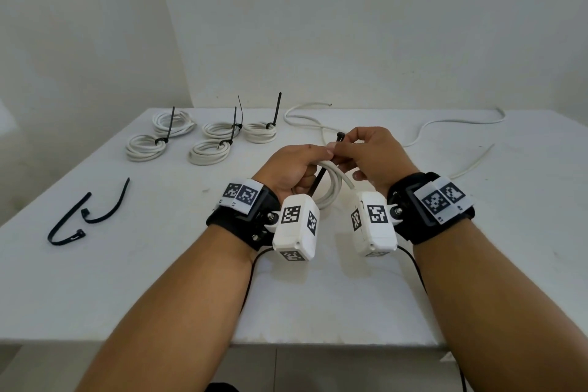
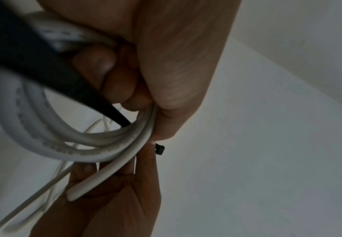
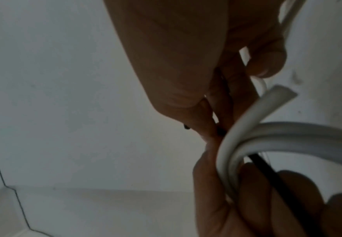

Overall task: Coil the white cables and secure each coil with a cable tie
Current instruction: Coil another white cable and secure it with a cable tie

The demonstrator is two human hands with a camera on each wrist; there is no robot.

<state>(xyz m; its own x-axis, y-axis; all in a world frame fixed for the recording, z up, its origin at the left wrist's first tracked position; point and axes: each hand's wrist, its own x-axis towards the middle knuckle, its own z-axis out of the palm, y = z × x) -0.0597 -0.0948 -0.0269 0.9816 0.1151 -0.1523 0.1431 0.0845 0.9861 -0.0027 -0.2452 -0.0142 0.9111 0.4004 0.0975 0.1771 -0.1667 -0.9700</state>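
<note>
A small coil of white cable (image 1: pixel 333 183) hangs above the middle of the white table (image 1: pixel 127 280), between both hands. My left hand (image 1: pixel 313 165) grips the coil's left side with curled fingers. A black cable tie (image 1: pixel 318 181) crosses the coil, its head (image 1: pixel 339 136) sticking up above the knuckles. My right hand (image 1: pixel 346 149) pinches the tie just below that head. The left wrist view shows the coil (image 2: pixel 64 141), the tie strap (image 2: pixel 44 69) threaded through it and the tie head (image 2: pixel 159 149). The right wrist view shows the coil (image 3: pixel 287 133), its cut end and the strap (image 3: pixel 277 181).
Several tied white coils (image 1: pixel 146 146) with black tie tails sticking up lie at the back left. Two loose black cable ties (image 1: pixel 86 216) lie on the left of the table. Loose white cables (image 1: pixel 461 120) trail across the back and right. A wall stands just behind the table.
</note>
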